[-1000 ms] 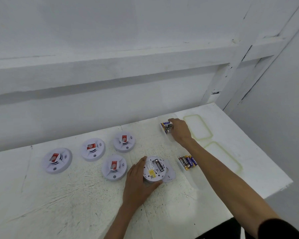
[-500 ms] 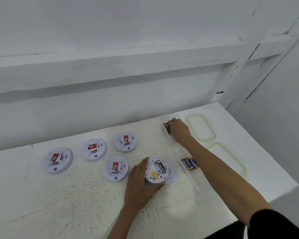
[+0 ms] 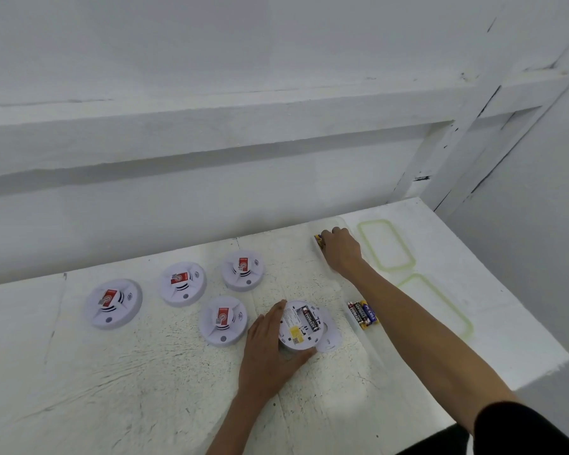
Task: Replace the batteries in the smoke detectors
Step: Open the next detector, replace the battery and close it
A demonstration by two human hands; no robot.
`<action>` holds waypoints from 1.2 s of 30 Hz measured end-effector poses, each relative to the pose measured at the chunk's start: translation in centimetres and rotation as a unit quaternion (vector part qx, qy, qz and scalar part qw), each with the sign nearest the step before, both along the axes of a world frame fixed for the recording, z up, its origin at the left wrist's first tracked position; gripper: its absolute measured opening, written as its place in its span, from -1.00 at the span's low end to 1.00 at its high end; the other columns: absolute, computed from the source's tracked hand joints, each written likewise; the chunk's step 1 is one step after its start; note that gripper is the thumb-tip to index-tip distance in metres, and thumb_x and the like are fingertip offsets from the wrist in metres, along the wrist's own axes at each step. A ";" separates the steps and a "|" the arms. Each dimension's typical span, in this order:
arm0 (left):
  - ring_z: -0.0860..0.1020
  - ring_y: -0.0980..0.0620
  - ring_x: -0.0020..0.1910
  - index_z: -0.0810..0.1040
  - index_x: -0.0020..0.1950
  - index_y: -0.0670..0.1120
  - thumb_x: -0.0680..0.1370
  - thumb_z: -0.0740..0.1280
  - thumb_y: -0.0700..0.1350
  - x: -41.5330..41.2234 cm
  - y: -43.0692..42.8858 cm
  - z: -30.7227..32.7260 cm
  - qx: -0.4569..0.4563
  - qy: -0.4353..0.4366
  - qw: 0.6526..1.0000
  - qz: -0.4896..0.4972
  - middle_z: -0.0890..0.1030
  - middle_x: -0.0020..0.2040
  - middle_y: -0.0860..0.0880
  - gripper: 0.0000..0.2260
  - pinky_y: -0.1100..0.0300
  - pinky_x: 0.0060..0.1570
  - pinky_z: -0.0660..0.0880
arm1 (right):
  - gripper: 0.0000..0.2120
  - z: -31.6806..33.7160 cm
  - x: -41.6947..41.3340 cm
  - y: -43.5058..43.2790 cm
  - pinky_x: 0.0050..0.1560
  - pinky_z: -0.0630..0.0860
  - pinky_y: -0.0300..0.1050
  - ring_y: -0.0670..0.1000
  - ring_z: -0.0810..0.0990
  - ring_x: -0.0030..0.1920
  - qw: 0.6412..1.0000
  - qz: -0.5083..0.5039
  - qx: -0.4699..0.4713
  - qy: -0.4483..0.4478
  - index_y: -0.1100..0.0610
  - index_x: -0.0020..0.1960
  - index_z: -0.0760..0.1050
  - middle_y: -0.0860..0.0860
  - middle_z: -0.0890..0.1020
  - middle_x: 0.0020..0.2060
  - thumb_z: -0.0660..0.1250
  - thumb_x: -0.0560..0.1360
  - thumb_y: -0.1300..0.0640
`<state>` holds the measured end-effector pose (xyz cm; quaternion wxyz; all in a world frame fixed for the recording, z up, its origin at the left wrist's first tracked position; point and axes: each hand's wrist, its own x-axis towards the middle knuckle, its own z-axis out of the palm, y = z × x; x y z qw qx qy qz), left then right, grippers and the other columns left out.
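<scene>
Right hand: the right hand had its fingers curled round the far batteries near the back of the table. A second before the pack showed plainly; now only a sliver did.
Left hand: the left hand gripped the open detector, unmoved, with one cell seated in its bay.
Meaning: probably picking a fresh cell for the empty slot.
Nearby: the cover touched the detector's right side, with the loose batteries beyond it.
Hidden: the right fingertips and the number of cells taken.

left hand holds open detector | right hand grips far batteries
</scene>
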<state>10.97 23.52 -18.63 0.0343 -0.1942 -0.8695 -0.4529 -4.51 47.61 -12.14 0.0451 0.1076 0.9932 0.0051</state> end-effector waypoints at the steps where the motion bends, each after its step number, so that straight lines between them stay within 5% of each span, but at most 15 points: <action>1: 0.45 0.09 0.41 0.31 0.55 -0.01 0.46 0.32 0.47 0.0 0.1 0.1 0.000 0.010 1.000 0.000 0.50 0.45 0.02 -0.18 -0.06 0.44 0.36 | -0.69 0.0 0.0 0.0 -0.15 0.38 -0.08 0.12 0.43 0.22 1.000 0.002 0.005 -0.003 0.15 0.36 0.39 0.12 0.48 0.18 0.15 0.63 0.20; 7: 0.49 0.05 0.39 0.27 0.55 0.00 0.47 0.32 0.46 -0.1 0.0 0.1 -0.003 0.021 1.000 -0.003 0.53 0.43 0.00 -0.19 -0.08 0.41 0.40 | -0.75 0.1 0.0 0.6 -0.22 0.38 -0.09 0.12 0.48 0.13 0.999 0.027 -0.014 0.023 0.12 0.26 0.48 0.08 0.55 0.09 0.13 0.64 0.15; 13: 0.44 0.13 0.43 0.36 0.55 -0.07 0.43 0.37 0.46 -0.4 -0.2 -0.2 -0.004 -0.026 1.000 -0.007 0.49 0.45 0.09 -0.14 -0.12 0.42 0.40 | -0.89 0.5 1.1 1.4 -0.31 0.40 -0.04 0.11 0.50 -0.17 0.983 0.008 -0.150 0.105 0.13 0.03 0.43 0.07 0.60 -0.11 0.14 0.64 0.16; 18: 0.32 0.27 0.46 0.32 0.58 -0.07 0.42 0.37 0.47 -0.1 -0.2 0.2 -0.001 -0.027 1.000 -0.002 0.40 0.50 0.12 -0.10 -0.04 0.50 0.31 | -0.82 2.3 2.9 0.8 -0.29 0.53 -0.04 0.05 0.58 -0.27 0.938 -0.030 -0.270 0.213 0.09 0.21 0.50 0.00 0.62 -0.22 0.17 0.67 0.13; 31: 0.43 0.06 0.45 0.34 0.56 -0.11 0.40 0.35 0.48 -0.2 -0.2 0.4 -0.002 -0.035 0.999 0.009 0.46 0.49 0.03 -0.08 -0.15 0.46 0.36 | -0.95 3.7 10.6 -5.8 -0.26 0.54 -0.29 -0.11 0.65 -0.32 0.856 0.000 -0.437 0.277 0.07 0.05 0.53 -0.08 0.68 -0.32 0.35 0.60 0.12; 33: 0.44 0.04 0.45 0.34 0.57 -0.06 0.40 0.33 0.50 -0.3 -0.1 0.3 -0.005 -0.039 0.999 0.004 0.46 0.49 0.02 -0.08 -0.15 0.46 0.36 | -0.95 3.0 11.9 -6.8 -0.24 0.55 -0.29 -0.13 0.66 -0.30 0.865 0.017 -0.431 0.257 0.02 0.03 0.51 -0.12 0.68 -0.32 0.36 0.59 0.08; 36: 0.38 -0.05 0.46 0.19 0.56 0.36 0.38 0.24 0.58 -1.1 0.5 -3.7 0.021 -0.107 0.994 -0.004 0.40 0.49 -0.04 -0.22 -0.21 0.46 0.31 | -0.90 1.7 13.7 -7.8 -0.17 0.59 -0.23 -0.18 0.64 -0.24 0.889 0.020 -0.399 0.226 -0.02 0.01 0.48 -0.16 0.66 -0.25 0.38 0.57 0.00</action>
